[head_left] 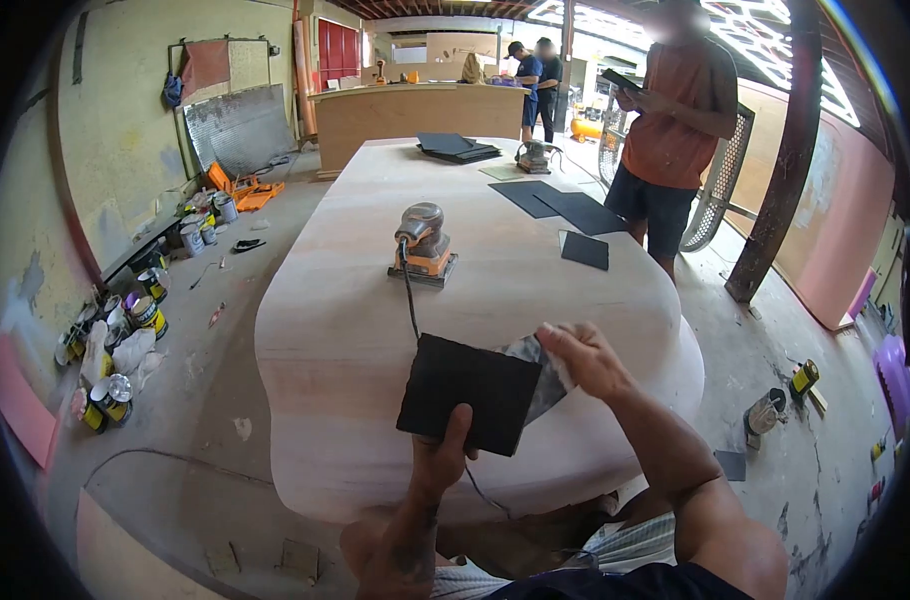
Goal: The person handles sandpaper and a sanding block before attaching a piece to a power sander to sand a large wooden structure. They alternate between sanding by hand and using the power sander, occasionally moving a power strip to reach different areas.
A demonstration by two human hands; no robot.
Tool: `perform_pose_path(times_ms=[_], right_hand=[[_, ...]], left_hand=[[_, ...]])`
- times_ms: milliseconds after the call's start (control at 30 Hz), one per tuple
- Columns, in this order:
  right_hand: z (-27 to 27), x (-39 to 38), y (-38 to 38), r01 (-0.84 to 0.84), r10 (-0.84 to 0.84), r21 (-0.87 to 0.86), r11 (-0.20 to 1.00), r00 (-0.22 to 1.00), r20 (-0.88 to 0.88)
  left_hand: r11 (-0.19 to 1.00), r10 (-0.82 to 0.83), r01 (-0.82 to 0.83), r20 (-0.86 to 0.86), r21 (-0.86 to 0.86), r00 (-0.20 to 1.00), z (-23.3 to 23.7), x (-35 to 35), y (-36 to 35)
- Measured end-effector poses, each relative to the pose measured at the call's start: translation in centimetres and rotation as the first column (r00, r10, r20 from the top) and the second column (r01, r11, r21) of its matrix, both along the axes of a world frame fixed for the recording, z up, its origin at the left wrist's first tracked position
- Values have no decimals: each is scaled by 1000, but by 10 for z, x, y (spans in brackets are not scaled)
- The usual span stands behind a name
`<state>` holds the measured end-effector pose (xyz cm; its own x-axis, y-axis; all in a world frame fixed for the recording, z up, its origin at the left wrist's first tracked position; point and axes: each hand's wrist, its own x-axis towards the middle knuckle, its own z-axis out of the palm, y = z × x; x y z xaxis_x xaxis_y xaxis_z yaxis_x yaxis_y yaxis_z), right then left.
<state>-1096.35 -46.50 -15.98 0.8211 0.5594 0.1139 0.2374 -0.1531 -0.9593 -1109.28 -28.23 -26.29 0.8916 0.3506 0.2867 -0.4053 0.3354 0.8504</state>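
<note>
A black rectangular sheet [470,392] with rough edges is gripped by my left hand [443,450], the thumb lying on its face. Behind it, to the right, a greyish, shiny sheet [549,385] is pinched at its top corner by my right hand [582,358]. Both are held over the near part of a large, pale, curved-edged table [345,310]. An orange and grey sander [425,247] stands upright just beyond them, its dark cord [411,300] running toward the sheets.
Black sheets [580,212], a stack of dark sheets [455,147] and a second sander [533,157] lie farther back. A person [675,110] stands at the right edge. Paint cans [147,315] line the left floor; others [765,410] stand right.
</note>
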Motion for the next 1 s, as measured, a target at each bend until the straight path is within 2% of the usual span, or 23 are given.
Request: perform_pose_path(times_ms=[133, 200, 233, 333, 367, 467, 567, 667, 767, 800, 833, 900, 933, 967, 1000], right_hand=[[-12, 6, 1, -15, 15, 2, 1000, 999, -34], [1, 4, 2, 4, -5, -32, 999, 1000, -23], [8, 1, 5, -8, 20, 161, 987, 997, -72], [0, 8, 0, -40, 37, -67, 997, 998, -41], [4, 12, -2, -102, 116, -234, 967, 992, 45], [10, 7, 3, -42, 49, 109, 993, 997, -60], [8, 3, 3, -104, 112, -166, 981, 993, 38], [16, 1, 8, -35, 43, 122, 992, 997, -67], [8, 8, 6, -97, 105, -162, 982, 993, 46], [-3, 24, 6, 37, 3, -91, 995, 914, 406], [-19, 50, 7, 137, -112, 21, 990, 703, 702], [-15, 81, 2, 155, -279, 243, 958, 707, 649], [2, 96, 0, 159, -263, 331, 930, 917, 300], [11, 105, -2, 196, -175, 409, 891, 981, -89], [5, 114, -3, 212, -172, 294, 932, 972, -158]], left_hand=[[999, -5, 5, -14, 35, 1000, -2, 1, -1], [999, -33, 32, 7, 44, 999, -1, 2, -2], [998, -47, 46, 16, 48, 999, -1, 1, -3], [997, -63, 63, -13, 39, 998, -8, 3, -4], [996, -73, 74, -21, 50, 997, -8, 2, -5], [992, -102, 104, -37, 69, 994, -8, 2, -8], [988, -134, 137, -44, 70, 990, -7, 1, -7], [982, -161, 165, -48, 90, 986, -5, -1, -9], [971, -204, 213, -85, 107, 975, -3, -3, -5], [967, -210, 222, -107, 123, 972, -2, -4, -6], [963, -215, 232, -129, 137, 968, -1, -5, -8], [968, -191, 209, -130, 138, 973, 1, -5, -10], [970, -179, 198, -133, 141, 975, 2, -7, -10], [974, -170, 190, -154, 121, 973, 1, -6, -8], [978, -164, 184, -175, 101, 971, -3, -3, -5]])
